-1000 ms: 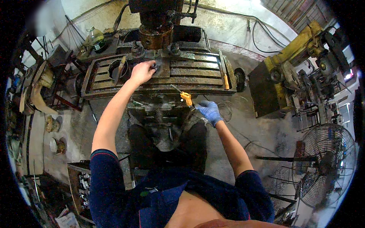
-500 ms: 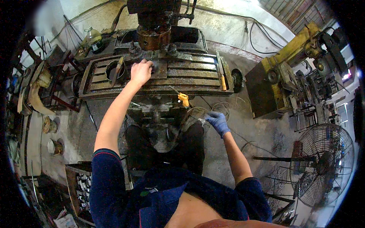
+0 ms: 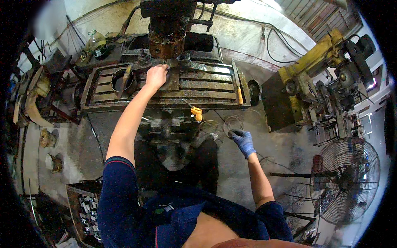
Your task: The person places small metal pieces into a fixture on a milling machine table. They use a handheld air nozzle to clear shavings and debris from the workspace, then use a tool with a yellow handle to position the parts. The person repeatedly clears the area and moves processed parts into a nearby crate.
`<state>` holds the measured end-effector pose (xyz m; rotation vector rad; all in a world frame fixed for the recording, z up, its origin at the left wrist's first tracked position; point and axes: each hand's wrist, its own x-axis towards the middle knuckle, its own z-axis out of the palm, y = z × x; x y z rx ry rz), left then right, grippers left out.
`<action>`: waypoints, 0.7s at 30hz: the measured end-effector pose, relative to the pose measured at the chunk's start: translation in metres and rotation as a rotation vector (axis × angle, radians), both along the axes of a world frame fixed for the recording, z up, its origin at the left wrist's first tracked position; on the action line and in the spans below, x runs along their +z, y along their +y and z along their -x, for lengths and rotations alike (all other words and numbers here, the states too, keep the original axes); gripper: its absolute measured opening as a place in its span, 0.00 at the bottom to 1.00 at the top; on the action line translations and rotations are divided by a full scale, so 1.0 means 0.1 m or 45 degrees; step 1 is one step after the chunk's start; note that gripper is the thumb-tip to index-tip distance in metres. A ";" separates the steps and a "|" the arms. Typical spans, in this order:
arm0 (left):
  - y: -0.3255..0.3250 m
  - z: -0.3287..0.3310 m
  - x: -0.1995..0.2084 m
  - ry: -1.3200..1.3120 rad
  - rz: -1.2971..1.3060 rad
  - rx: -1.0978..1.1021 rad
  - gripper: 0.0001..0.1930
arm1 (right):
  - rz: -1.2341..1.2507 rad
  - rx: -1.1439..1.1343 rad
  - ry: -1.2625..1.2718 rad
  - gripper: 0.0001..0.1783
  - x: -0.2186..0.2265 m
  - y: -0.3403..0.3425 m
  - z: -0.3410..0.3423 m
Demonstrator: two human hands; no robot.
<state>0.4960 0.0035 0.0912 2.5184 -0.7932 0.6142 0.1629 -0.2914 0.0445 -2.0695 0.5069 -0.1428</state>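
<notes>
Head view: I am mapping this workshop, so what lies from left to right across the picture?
Clear glass jug → bare left hand on the rusty slotted machine table → blue-gloved right hand → yellow machine → round wire-cage floor fan.

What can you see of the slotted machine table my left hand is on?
The slotted table is a long, dark, rusty-looking metal slab lying level below the machine head, with grooves running along its length. The bare left hand rests on its middle, near the head. A round ring-shaped part sits toward its left end, and a yellow-handled tool lies near its right end.
</notes>
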 end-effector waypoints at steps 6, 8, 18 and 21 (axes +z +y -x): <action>-0.03 0.13 0.18 0.215 -0.043 0.293 0.11 | 0.067 0.006 0.004 0.14 0.78 0.07 -0.22; -0.06 0.06 0.18 0.261 -0.050 0.368 0.14 | 0.355 0.108 -0.181 0.14 1.21 -0.03 -0.39; -0.03 -0.15 0.07 0.343 0.079 0.375 0.19 | -0.396 0.774 -1.693 0.19 4.58 0.00 -1.29; -0.03 -0.08 0.17 0.366 0.051 0.371 0.17 | -0.126 0.346 -1.770 0.20 4.59 0.18 -1.31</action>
